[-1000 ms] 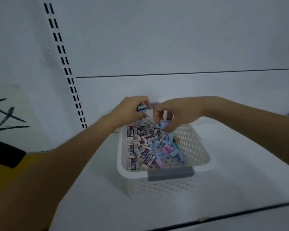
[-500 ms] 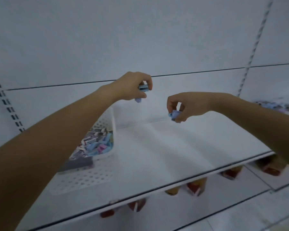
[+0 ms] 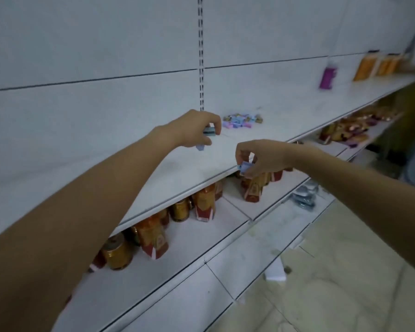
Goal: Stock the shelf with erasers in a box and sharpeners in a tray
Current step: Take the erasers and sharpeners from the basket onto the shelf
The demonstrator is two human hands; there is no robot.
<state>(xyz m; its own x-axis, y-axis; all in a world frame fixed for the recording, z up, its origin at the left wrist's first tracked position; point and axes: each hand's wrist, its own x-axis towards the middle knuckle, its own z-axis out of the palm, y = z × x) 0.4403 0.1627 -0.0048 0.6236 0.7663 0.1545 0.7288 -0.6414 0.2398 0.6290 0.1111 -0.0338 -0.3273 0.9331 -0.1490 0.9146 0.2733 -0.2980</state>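
so, both grips [image 3: 197,130] [image 3: 261,156] pinch blue sharpeners [image 3: 200,147] [image 3: 246,167]

Blue pieces [image 3: 244,167] pinched in left hand [image 3: 194,130] and right hand [image 3: 264,155]; pastel heap [image 3: 240,121] behind.

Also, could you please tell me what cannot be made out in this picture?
Head view:
- Blue pieces in the left hand: its fingers cover most; eraser or sharpener unclear.
- Blue piece in the right hand: likewise.
- Pastel pile on the shelf: too small, blurred.
- Orange packs far right: blurred; labels unreadable.
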